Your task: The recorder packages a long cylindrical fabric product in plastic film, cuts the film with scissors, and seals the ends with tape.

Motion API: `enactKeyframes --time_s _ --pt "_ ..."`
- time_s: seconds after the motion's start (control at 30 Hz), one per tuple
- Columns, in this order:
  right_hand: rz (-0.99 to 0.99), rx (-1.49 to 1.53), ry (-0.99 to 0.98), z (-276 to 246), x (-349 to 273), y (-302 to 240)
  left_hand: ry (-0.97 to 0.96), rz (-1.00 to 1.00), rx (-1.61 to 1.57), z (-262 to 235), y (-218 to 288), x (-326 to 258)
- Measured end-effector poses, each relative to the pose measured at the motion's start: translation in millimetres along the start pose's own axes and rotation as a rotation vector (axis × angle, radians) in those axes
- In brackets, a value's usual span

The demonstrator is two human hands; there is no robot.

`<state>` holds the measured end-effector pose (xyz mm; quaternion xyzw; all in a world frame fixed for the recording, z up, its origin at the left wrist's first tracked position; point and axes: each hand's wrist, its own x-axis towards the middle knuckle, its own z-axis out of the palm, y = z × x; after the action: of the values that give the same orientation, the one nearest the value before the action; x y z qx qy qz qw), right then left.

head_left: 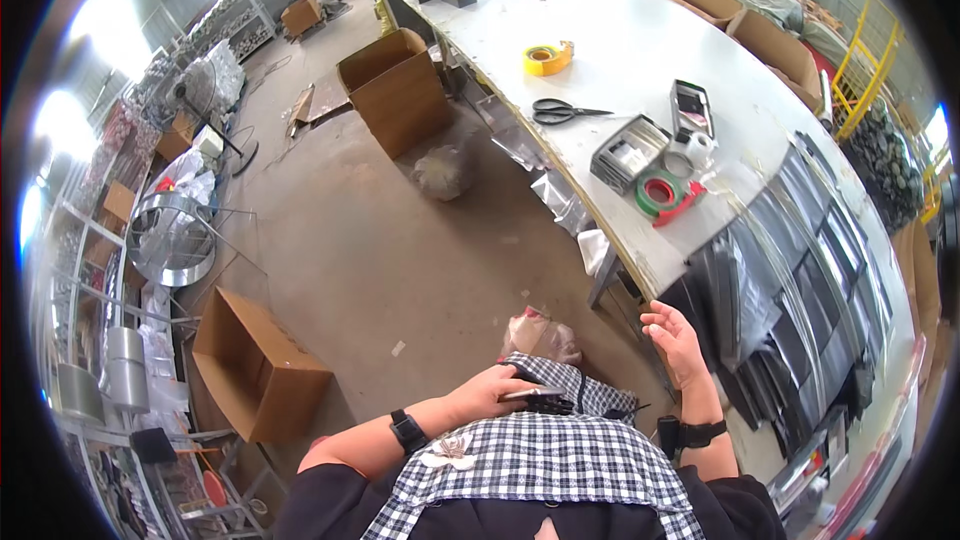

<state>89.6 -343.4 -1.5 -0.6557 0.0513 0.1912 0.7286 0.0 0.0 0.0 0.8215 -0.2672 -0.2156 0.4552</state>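
Near the front, the left hand [487, 394] seems to curl its fingers around a flat phone-like thing [540, 394] by the apron [570, 455]; a loosened hold could drop it. Rightward, the empty right hand [680, 345], fingers loosely spread, could knock the dark strips [735, 305] if swung.

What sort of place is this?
Probably a workshop or packing area: a long white worktable with yellow tape and scissors on it, plus open cartons beside it.
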Motion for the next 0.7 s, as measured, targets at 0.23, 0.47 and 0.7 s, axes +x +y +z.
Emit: enactKeyframes --time_s 0.23,0.47,0.7 --pt "-0.133 -0.004 0.064 34.7 82.9 -39.9 0.146 0.238 0.1 -81.0 -79.8 54.5" --pt "-0.112 -0.059 0.229 107.0 153.9 -73.5 -0.124 0.161 0.122 -181.1 -145.9 91.6" --pt "-0.139 -0.133 0.182 172.5 212.8 -109.0 -0.408 -0.159 0.445 -264.0 -194.2 98.1"
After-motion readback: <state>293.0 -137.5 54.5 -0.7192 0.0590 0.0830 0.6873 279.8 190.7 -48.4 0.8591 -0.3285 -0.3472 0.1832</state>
